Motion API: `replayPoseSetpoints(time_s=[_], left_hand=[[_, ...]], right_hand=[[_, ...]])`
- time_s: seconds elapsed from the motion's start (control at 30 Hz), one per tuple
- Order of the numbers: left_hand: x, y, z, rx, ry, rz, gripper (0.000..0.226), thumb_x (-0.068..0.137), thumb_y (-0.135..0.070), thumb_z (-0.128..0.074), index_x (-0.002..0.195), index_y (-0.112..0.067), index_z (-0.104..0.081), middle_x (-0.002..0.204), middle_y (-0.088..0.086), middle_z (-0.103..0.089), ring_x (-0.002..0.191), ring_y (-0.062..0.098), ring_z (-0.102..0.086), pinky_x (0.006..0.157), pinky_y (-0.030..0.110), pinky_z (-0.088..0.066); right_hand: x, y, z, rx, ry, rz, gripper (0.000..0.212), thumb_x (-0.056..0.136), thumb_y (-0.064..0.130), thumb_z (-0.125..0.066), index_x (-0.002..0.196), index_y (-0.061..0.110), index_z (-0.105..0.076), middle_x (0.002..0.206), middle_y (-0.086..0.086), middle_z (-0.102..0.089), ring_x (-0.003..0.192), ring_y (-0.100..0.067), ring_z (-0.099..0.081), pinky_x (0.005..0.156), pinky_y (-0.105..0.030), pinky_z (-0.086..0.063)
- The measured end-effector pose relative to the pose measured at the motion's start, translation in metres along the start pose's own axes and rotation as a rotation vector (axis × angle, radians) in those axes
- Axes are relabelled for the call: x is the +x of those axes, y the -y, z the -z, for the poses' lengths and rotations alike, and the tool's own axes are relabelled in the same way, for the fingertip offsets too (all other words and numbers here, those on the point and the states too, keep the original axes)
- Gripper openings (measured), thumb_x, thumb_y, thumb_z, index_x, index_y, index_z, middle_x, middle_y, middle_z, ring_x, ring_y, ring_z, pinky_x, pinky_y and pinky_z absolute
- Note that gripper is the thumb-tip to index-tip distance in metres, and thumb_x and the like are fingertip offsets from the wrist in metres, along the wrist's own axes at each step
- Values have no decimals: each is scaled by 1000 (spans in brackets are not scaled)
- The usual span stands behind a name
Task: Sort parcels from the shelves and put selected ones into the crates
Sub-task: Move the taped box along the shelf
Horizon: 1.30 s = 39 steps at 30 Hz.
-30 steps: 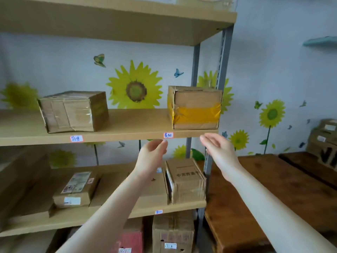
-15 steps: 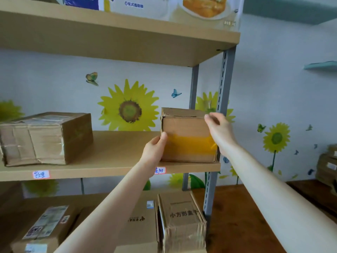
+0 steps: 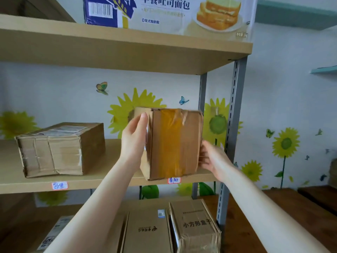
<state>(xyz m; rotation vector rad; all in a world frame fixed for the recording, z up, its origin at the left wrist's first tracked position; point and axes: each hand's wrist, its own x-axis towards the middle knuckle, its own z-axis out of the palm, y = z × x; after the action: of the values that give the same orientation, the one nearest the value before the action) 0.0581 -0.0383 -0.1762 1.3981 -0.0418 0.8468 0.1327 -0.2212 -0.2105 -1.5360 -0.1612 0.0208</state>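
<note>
Parcel (image 3: 175,143) at shelf (image 3: 109,180) edge, fingers (image 3: 144,119) of left hand (image 3: 134,143) and right hand (image 3: 214,161) gripping its sides.

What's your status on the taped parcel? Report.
Left grip holds the yellow-taped parcel by its left side, right grip at its lower right edge. Parcel at the shelf front edge, lifted or resting unclear. Grey upright close right.
</note>
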Motion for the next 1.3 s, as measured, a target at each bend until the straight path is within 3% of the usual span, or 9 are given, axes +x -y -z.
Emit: replayPoseSetpoints(time_s=[0.13,0.27,0.37,0.5,0.7,0.87,1.07,1.23,1.3], left_hand=[[-8,17,11,93,118,73,36,94,-41,-44,127,-29,-54,122,-10,-59,112,7,-51,94,29,-38],[-19,34,21,220,155,248,32,90,-51,-44,95,-24,-61,97,-4,-60,93,13,-52,86,30,-40],[-23,31,24,133,237,423,49,82,-67,-44,112,-31,-56,111,-6,-61,106,18,-56,94,39,-47],[-21,24,26,57,170,252,61,72,-63,-62,126,-37,-49,122,-13,-58,108,11,-58,83,31,-51],[-19,21,28,-202,77,204,19,86,-25,-63,91,-7,-67,73,-6,-71,71,8,-63,65,23,-52],[-22,17,21,-245,193,207,22,90,-29,-55,109,-31,-65,92,-11,-73,76,4,-65,69,27,-49],[-22,20,8,-226,237,241,51,84,-44,-59,129,-19,-51,117,-3,-65,109,15,-60,97,37,-46],[-29,43,-21,79,426,48,44,88,-18,-61,129,-19,-47,121,-2,-62,102,5,-60,83,15,-51],[-28,53,-34,247,453,-17,55,90,-9,-56,140,-12,-34,135,5,-52,119,14,-53,100,29,-46]], right_hand=[[3,21,-5,119,5,42,64,81,67,-44,124,21,-54,122,-8,-62,115,-25,-56,103,-51,-38],[3,45,-14,57,49,87,85,74,73,-47,144,32,-23,153,0,-26,139,-25,-26,112,-57,-17],[0,47,-18,82,15,62,69,77,58,-53,136,23,-42,141,-6,-46,130,-26,-41,108,-54,-28],[-4,37,-10,356,-9,134,32,87,38,-44,74,22,-68,75,-1,-71,80,-18,-64,76,-37,-50],[1,12,10,602,-99,103,29,97,18,-36,109,16,-62,99,-9,-70,84,-23,-68,69,-37,-56],[-1,-2,9,271,-271,216,36,94,8,-39,74,23,-64,61,6,-70,68,-13,-66,69,-28,-50],[-7,-3,6,215,-434,228,40,95,35,-40,59,34,-56,73,18,-55,81,-8,-48,89,-33,-30],[-9,-16,26,157,-480,298,32,97,43,-33,117,29,-53,127,0,-51,120,-16,-43,96,-29,-28],[-8,-26,40,4,-443,342,45,97,42,-32,133,18,-45,135,-1,-47,128,-19,-39,94,-26,-27]])
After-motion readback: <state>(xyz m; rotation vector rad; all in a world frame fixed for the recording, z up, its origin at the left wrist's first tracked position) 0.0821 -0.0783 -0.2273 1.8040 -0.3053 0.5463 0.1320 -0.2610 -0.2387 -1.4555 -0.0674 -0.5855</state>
